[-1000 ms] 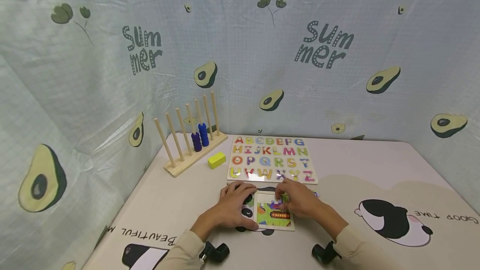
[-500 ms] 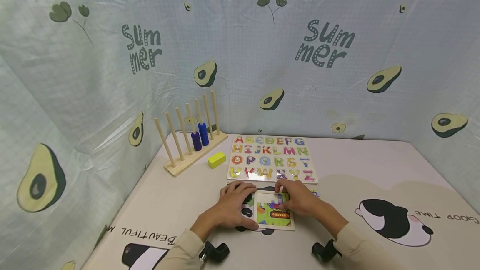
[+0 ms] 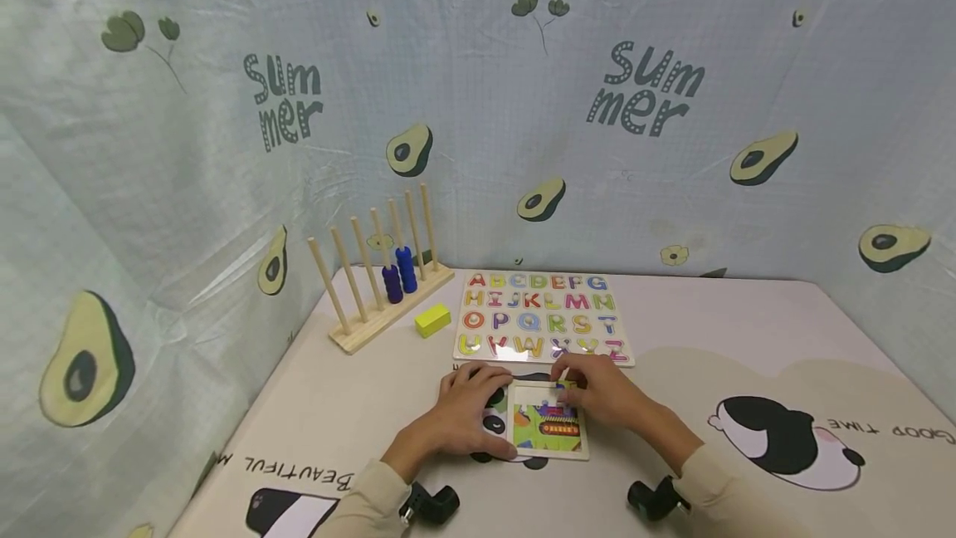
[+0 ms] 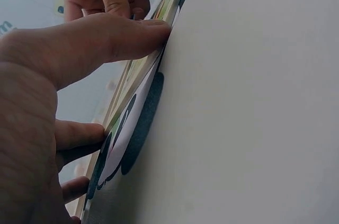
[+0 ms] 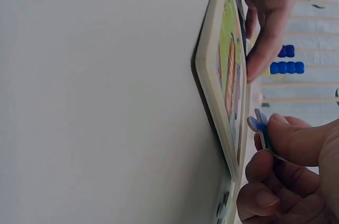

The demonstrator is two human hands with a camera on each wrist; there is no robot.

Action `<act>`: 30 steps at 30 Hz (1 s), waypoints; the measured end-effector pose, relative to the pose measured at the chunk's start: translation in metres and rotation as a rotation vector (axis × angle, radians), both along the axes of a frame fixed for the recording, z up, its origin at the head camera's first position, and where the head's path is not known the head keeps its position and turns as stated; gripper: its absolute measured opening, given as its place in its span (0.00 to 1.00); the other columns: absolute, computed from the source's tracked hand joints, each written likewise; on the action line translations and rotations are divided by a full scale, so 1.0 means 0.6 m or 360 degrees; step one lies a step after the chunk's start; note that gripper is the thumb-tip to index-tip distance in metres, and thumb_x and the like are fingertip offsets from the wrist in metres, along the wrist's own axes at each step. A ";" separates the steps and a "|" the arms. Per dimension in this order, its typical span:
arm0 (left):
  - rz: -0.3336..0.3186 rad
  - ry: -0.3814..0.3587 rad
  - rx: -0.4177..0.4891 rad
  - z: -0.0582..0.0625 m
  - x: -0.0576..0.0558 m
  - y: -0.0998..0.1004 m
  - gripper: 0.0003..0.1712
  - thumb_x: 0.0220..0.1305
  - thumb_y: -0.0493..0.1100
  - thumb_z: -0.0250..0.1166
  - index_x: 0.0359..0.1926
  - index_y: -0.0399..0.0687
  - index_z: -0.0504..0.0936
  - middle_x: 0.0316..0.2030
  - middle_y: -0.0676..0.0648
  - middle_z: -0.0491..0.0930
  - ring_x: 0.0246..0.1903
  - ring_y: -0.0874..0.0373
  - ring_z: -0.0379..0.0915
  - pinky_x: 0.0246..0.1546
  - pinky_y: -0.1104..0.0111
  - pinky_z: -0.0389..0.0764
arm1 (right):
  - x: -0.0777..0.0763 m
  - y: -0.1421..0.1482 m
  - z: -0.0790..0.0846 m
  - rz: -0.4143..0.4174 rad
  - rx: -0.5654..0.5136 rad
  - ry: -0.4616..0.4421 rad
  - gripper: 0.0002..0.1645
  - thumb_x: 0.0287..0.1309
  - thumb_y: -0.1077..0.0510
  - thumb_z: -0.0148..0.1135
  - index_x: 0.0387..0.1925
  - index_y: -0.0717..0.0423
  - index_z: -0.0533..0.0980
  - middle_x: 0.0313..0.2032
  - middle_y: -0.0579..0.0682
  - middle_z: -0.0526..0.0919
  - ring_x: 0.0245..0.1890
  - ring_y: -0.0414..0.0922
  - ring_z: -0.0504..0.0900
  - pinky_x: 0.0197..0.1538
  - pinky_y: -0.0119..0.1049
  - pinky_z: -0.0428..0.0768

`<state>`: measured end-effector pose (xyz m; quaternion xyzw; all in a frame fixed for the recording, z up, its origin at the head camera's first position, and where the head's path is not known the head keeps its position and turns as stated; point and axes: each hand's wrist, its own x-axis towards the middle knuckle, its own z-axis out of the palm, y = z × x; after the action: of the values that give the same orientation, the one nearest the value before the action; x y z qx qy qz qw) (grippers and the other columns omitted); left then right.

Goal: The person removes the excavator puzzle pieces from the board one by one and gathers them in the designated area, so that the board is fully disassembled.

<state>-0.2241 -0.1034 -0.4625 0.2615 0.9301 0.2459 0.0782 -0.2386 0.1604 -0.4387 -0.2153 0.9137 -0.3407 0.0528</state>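
A square wooden jigsaw tray with a picture of a tracked vehicle on green lies in front of the person; its upper strip shows bare wood. My left hand holds the tray's left side, thumb at the near corner and fingers at the far corner. In the left wrist view the thumb presses on the tray's edge. My right hand is over the tray's far right corner. Between its thumb and forefinger it pinches a small blue jigsaw piece, tilted and apart from the tray in the right wrist view.
Just beyond the tray lies an alphabet board. A yellow block and a peg abacus with blue and purple beads stand at the back left. Another jigsaw piece lies on the table beside the tray.
My right hand has shifted slightly right, and the piece in its fingers has turned and come away from the tray's upper strip. The left hand keeps its place on the tray.
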 end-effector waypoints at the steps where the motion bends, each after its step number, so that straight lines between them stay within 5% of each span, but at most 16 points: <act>1: 0.0002 0.0004 0.0002 0.000 0.000 0.000 0.56 0.42 0.70 0.75 0.72 0.56 0.70 0.72 0.55 0.64 0.73 0.47 0.48 0.69 0.42 0.52 | 0.000 0.002 0.001 -0.0007 -0.0010 0.0006 0.10 0.61 0.64 0.69 0.42 0.49 0.80 0.29 0.43 0.77 0.33 0.43 0.75 0.35 0.33 0.75; 30: -0.0009 0.0028 0.0009 -0.003 0.001 0.001 0.55 0.42 0.70 0.75 0.71 0.56 0.71 0.71 0.56 0.65 0.73 0.48 0.48 0.68 0.43 0.52 | -0.015 0.105 0.018 -0.0257 -0.0059 -0.0070 0.07 0.64 0.63 0.66 0.42 0.57 0.77 0.25 0.49 0.74 0.24 0.45 0.74 0.27 0.34 0.75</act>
<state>-0.2237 -0.1027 -0.4643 0.2665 0.9293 0.2460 0.0699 -0.2474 0.2236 -0.4277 -0.1342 0.9202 -0.3654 0.0412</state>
